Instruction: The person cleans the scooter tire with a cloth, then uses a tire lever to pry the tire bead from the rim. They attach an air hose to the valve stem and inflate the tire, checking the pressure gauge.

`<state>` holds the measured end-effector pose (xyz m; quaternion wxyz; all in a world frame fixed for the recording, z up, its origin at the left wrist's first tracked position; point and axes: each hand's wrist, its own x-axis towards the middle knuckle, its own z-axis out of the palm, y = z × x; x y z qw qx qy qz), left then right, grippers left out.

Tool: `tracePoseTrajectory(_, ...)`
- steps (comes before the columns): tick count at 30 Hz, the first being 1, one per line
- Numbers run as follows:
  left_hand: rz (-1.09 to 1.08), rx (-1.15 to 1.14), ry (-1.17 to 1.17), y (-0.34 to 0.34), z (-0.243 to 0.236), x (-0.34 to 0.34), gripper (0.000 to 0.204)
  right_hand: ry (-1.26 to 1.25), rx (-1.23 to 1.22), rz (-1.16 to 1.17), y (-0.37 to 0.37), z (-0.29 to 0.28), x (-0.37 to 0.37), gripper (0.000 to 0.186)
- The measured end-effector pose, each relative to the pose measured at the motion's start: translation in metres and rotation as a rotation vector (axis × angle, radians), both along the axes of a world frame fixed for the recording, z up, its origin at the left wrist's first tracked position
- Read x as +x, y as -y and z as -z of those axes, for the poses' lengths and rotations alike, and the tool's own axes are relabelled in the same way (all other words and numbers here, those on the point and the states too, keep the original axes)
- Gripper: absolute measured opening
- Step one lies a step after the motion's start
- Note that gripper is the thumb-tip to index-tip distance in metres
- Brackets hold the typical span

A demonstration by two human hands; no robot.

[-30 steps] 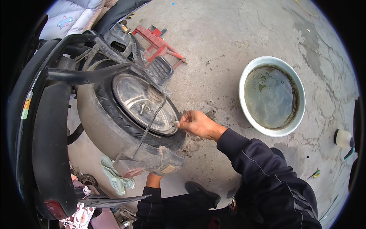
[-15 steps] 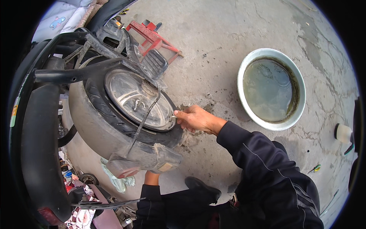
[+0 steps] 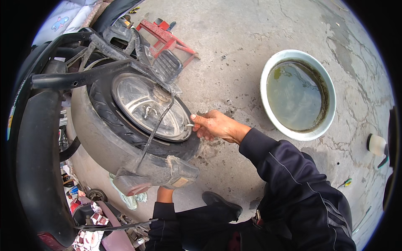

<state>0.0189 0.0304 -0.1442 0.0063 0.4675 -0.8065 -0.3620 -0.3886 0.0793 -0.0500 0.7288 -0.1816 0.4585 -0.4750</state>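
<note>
My right hand [image 3: 217, 126] is at the rim edge of a dusty scooter wheel [image 3: 138, 102], its thumb and fingers closed around a short pale valve stem [image 3: 189, 125]. Only the wrist of my left hand [image 3: 165, 195] shows below the rear mudguard [image 3: 94, 129]; its fingers are hidden behind the mudguard and tail light [image 3: 136, 184]. A black tyre [image 3: 121, 121] surrounds the wheel. Across it, in front of the hub, runs a thin dirty metal rod [image 3: 153, 131].
A white basin [image 3: 264, 90] of murky water stands on the concrete floor to the right. Beyond the wheel is a red metal stand [image 3: 165, 39]. A white bottle [image 3: 376, 144] and a small screwdriver [image 3: 346, 183] lie far right. Assorted parts clutter the lower left.
The view has shifted slightly, moving the scooter a little left in the picture. My right hand stays at the valve stem, its thumb slightly raised and more of the stem showing.
</note>
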Motion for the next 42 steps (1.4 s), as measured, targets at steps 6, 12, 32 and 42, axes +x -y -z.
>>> tracePoseTrajectory(6, 0.146, -0.162, 0.272, -0.001, -0.032, -0.026, 0.050, -0.050, -0.090, 0.045, 0.001, 0.006, 0.004, 0.017)
tracePoseTrajectory(12, 0.138, -0.092, 0.321, 0.000, -0.031, -0.023, 0.051, -0.098, -0.106, 0.045, -0.002, 0.013, 0.005, 0.012)
tracePoseTrajectory(32, 0.235, -0.140, 0.250, 0.001, -0.024, -0.013, 0.052, -1.113, -0.419, -0.028, 0.002, -0.012, 0.018, 0.037)
tracePoseTrajectory(42, 0.276, -0.298, 0.260, 0.007, 0.013, 0.028, 0.051, -0.434, 0.044, 0.038, 0.031, -0.017, 0.022, 0.052)
